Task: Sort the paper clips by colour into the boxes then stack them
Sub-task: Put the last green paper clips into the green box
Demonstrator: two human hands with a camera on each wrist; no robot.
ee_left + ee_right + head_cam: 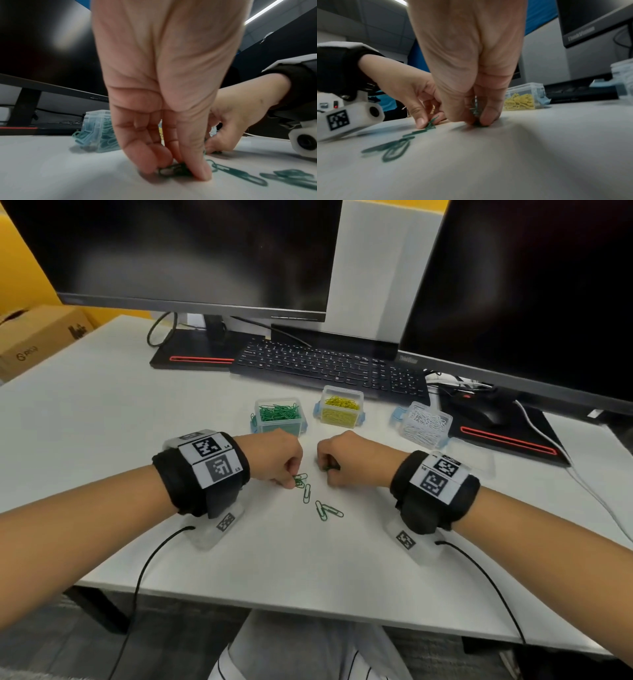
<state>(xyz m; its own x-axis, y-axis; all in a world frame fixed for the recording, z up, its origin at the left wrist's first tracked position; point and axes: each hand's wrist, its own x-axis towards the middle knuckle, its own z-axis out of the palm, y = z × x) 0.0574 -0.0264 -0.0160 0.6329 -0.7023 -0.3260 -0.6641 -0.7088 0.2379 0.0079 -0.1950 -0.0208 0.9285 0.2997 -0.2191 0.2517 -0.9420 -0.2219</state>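
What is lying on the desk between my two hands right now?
Between the left hand and the right hand the white desk is bare in the head view; loose green paper clips lie just nearer you.

The desk (102,419) has a smooth, matt white top. The three boxes (280,416) are clear, slightly frosted plastic with pale blue plastic clasps. The paper clips (322,510) look like thin wire with a glossy green coating. Both monitors (191,251) have dark glossy screens in matt black plastic frames. A brown cardboard carton (37,337) looks dull and papery.
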